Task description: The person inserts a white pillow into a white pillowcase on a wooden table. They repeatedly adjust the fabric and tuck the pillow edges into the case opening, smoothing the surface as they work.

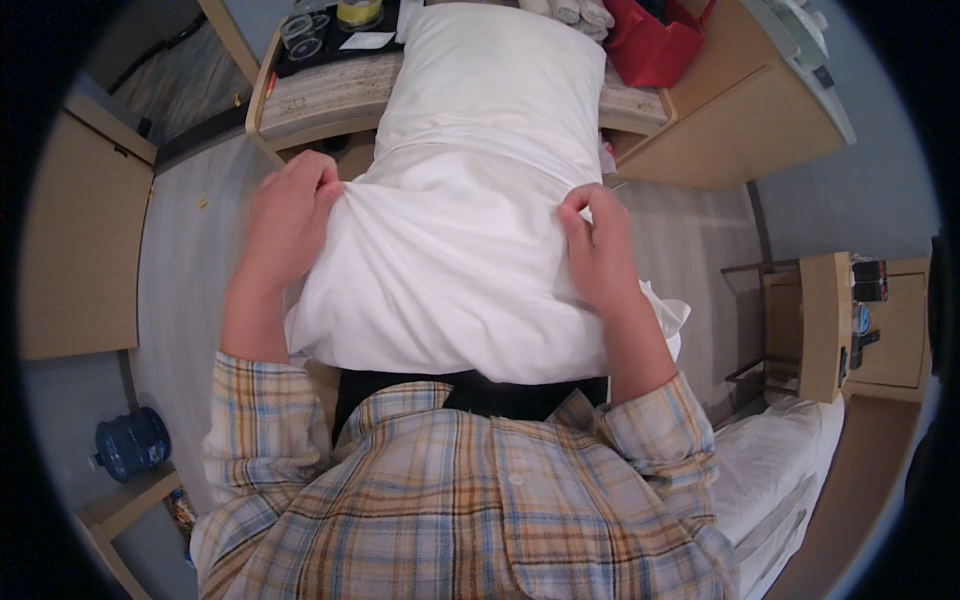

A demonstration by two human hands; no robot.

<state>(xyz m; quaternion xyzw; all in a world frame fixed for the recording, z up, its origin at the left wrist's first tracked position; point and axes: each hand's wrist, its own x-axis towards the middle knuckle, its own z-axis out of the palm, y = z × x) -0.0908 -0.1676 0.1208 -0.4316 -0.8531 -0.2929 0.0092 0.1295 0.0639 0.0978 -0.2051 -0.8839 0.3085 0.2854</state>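
Note:
A white pillow [491, 71] lies with its far end on a wooden desk, pointing away from me. Its near part is inside a white pillowcase [450, 277], which falls in folds toward my lap. My left hand [294, 214] pinches the case's fabric at the left side, drawing creases out from the fingertips. On the right side, my right hand [600, 244] grips the cloth between thumb and bent fingers. Loose fabric hangs out beyond my right wrist. The pillow's near end is hidden under the cloth.
The desk [330, 94] carries a black tray [337, 49] with glasses at left. Rolled white towels [574, 15] and a red bag [652, 41] sit at right. A blue water jug [133, 444] is at lower left, a bed [780, 465] at lower right, a small table [823, 326] beyond it.

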